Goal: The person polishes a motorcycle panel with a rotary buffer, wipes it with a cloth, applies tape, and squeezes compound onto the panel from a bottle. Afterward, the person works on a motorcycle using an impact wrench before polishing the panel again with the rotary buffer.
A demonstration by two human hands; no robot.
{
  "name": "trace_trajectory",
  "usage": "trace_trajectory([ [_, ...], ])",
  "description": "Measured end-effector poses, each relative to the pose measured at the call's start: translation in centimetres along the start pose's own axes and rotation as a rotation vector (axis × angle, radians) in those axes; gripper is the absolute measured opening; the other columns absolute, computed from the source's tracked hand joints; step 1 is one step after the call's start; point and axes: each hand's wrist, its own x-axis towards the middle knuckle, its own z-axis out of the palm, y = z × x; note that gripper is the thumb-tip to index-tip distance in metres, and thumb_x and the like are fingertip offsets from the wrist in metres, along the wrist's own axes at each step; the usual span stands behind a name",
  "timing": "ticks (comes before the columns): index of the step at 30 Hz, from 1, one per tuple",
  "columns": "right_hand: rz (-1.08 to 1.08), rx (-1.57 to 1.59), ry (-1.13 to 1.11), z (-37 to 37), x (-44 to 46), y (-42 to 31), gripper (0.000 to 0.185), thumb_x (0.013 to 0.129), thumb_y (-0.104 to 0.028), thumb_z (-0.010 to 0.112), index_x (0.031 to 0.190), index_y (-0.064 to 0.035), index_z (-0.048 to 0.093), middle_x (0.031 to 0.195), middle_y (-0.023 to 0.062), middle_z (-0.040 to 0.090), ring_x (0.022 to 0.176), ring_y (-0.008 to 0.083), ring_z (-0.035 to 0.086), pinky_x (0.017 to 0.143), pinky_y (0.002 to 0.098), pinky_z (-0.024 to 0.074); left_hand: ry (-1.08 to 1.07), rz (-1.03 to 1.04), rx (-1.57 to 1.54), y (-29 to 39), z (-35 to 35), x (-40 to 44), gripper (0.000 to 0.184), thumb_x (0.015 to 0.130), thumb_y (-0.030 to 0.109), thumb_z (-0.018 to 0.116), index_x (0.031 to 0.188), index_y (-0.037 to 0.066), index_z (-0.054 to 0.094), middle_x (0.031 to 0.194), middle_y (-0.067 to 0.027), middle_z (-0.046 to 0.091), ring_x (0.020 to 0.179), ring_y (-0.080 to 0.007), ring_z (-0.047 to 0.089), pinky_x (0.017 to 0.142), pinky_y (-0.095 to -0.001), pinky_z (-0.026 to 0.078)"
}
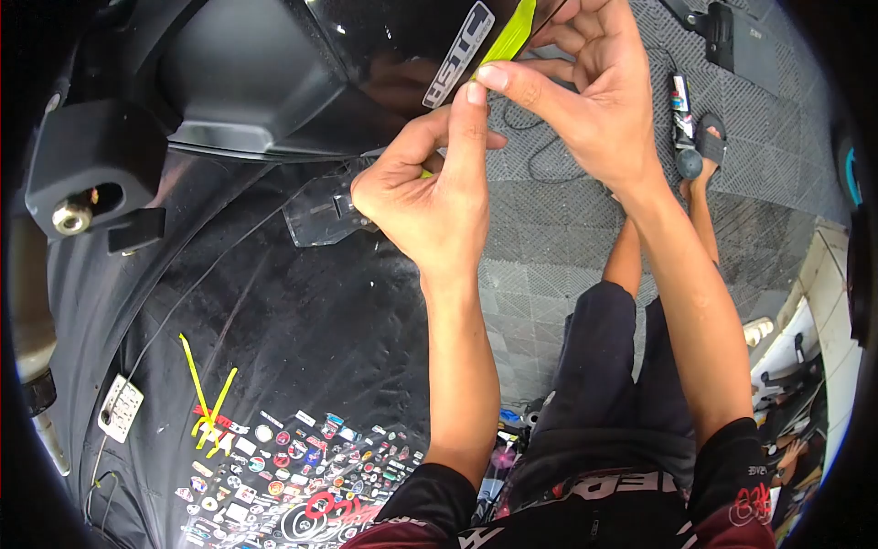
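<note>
A bright yellow-green strip, thin and film-like, lies along the edge of a glossy black panel beside a silver lettered sticker. My left hand pinches the strip's lower end between thumb and forefinger, its other fingers curled. A bit of yellow-green shows between those curled fingers. My right hand presses its thumb on the same end, right against my left thumb tip. Its other fingers bend around behind the panel's edge, partly cut off by the frame's top.
Several loose yellow strips lie on a black cover near many small stickers. A white power strip with a cord rests at left. A sandalled foot and a slim tool are on the grey tiled floor.
</note>
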Motion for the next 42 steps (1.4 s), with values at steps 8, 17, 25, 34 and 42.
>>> trace_trajectory([
  [8, 0.052, 0.064, 0.011, 0.5, -0.1, -0.5, 0.053, 0.083, -0.006, 0.085, 0.113, -0.0034, 0.041, 0.111, 0.0146, 0.062, 0.097, 0.0180, 0.069, 0.074, 0.0260, 0.0626, -0.009, -0.005, 0.070, -0.9, -1.2, -0.4, 0.015, 0.091, 0.014, 0.080, 0.089, -0.001, 0.080, 0.067, -0.0020, 0.073, 0.052, 0.0010, 0.050, 0.049, -0.0171, 0.031],
  [17, 0.010, -0.017, -0.010, 0.7, -0.2, -0.5, 0.050, 0.084, -0.005, 0.083, 0.111, -0.0042, 0.040, 0.112, 0.0161, 0.061, 0.096, 0.0186, 0.069, 0.069, 0.0231, 0.0633, 0.012, 0.069, 0.141, -2.1, -2.3, -1.1, 0.017, 0.095, 0.011, 0.076, 0.095, -0.005, 0.078, 0.071, -0.0081, 0.074, 0.060, -0.0025, 0.057, 0.058, -0.0173, 0.039],
  [25, 0.011, -0.019, -0.022, 0.8, -0.2, -0.4, 0.051, 0.085, -0.006, 0.083, 0.111, -0.0043, 0.040, 0.113, 0.0161, 0.060, 0.096, 0.0190, 0.069, 0.073, 0.0264, 0.0638, 0.019, -0.031, 0.062, -1.6, -2.3, -0.9, 0.016, 0.092, 0.015, 0.079, 0.093, 0.000, 0.081, 0.067, -0.0028, 0.073, 0.055, -0.0007, 0.052, 0.051, -0.0199, 0.036],
  [34, 0.021, -0.041, -0.012, 1.0, -0.4, -0.8, 0.052, 0.085, -0.011, 0.084, 0.112, -0.0049, 0.040, 0.113, 0.0163, 0.060, 0.097, 0.0209, 0.069, 0.075, 0.0283, 0.0643, -0.158, -0.099, 0.063, -1.4, -3.4, 0.1, 0.021, 0.094, 0.017, 0.078, 0.095, -0.004, 0.080, 0.069, -0.0065, 0.074, 0.056, -0.0017, 0.052, 0.054, -0.0180, 0.038],
  [42, -0.012, -0.057, -0.050, 0.2, 0.0, 0.0, 0.052, 0.086, -0.011, 0.084, 0.112, -0.0045, 0.039, 0.112, 0.0176, 0.060, 0.093, 0.0205, 0.071, 0.071, 0.0271, 0.0644, -0.118, -0.042, 0.010, -2.0, -3.0, 0.0, 0.019, 0.094, 0.015, 0.077, 0.093, -0.003, 0.080, 0.069, -0.0072, 0.074, 0.055, -0.0013, 0.052, 0.052, -0.0183, 0.037],
])
